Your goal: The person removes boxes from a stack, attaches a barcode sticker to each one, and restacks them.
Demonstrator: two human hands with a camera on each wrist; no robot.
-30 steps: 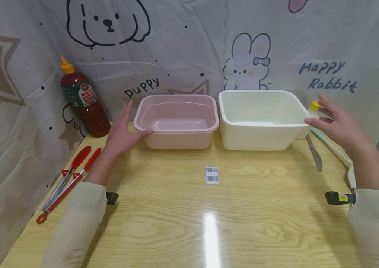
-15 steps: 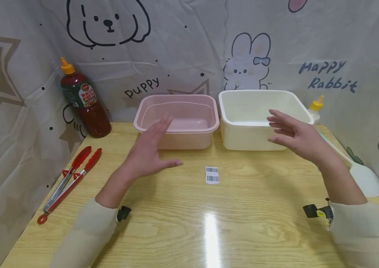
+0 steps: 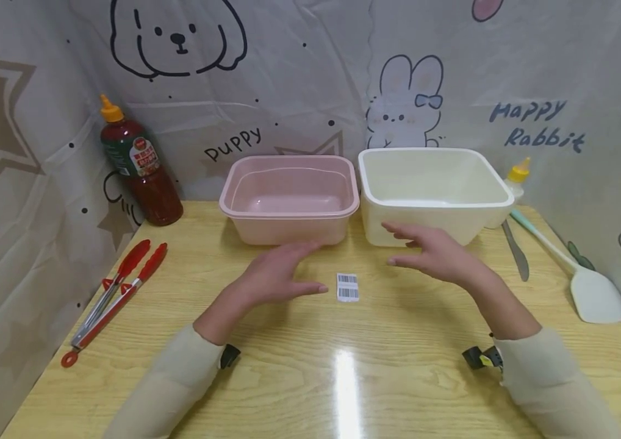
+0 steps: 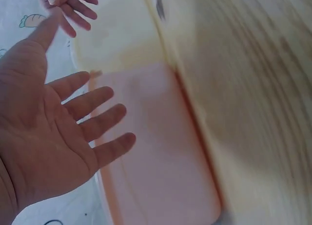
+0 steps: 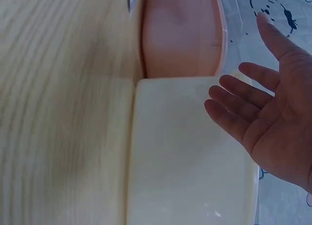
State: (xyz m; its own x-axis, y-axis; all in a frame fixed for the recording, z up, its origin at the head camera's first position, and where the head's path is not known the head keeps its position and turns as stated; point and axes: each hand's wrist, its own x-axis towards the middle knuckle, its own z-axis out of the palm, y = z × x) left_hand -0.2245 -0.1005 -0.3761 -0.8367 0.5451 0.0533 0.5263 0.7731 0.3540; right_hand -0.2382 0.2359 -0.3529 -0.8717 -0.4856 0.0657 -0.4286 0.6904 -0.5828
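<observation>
My left hand (image 3: 269,274) hovers before the pink bin (image 3: 294,228), its fingers spread and holding nothing. Facing it, my right hand (image 3: 437,253) is in front of the cream bin (image 3: 420,225), also with extended fingers and no object in it. Between the two hands, a small white barcode label (image 3: 348,287) lies on the wooden table (image 3: 288,390). The left wrist view shows the left palm (image 4: 48,152) beside the pink bin's wall (image 4: 151,152). In the right wrist view the right palm (image 5: 287,122) appears beside the cream bin's wall (image 5: 190,147).
On the left, a red sauce bottle (image 3: 143,171) stands behind red-tipped tongs (image 3: 115,299). To the right lie a grey knife (image 3: 516,251) and a white spatula (image 3: 596,296) with a mint handle. A yellow-capped bottle (image 3: 517,177) is partly hidden by the cream bin.
Both hands have moved inward and toward me, from the outer sides of the two bins to a spot in front of them. The bins and the other objects stay where they were.
</observation>
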